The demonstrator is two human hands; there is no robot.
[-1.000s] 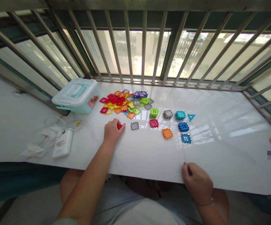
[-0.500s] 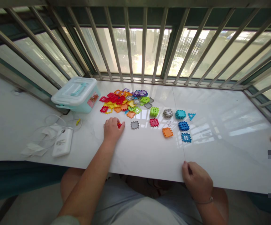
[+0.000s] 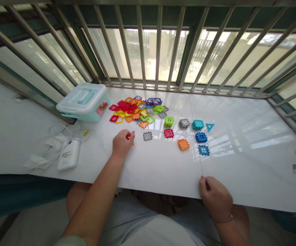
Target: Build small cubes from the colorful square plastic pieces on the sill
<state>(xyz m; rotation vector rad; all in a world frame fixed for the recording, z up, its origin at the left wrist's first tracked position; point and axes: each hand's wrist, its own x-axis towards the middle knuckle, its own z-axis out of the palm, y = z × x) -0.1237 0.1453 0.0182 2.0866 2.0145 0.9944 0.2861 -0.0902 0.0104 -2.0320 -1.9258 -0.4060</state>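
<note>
My left hand is closed around a red notched building tile, mostly hidden by the fingers, with a bit of orange showing below. Beside it on the right lies a grey square tile. A mixed pile of colourful tiles spreads behind this hand. At the table's front edge my right hand rests in a loose fist, and nothing shows in it. Beyond that hand lie a blue window tile, another blue window piece and an orange tile stack.
Further back stand green, grey and teal stacks, a blue triangle and a red window tile. At left are a lidded box, a white power bank and cables. Metal bars line the back.
My left hand has turned slightly, its fingers curling closer around the red tile, so more of it shows at the fingertips. My right hand stays still.
</note>
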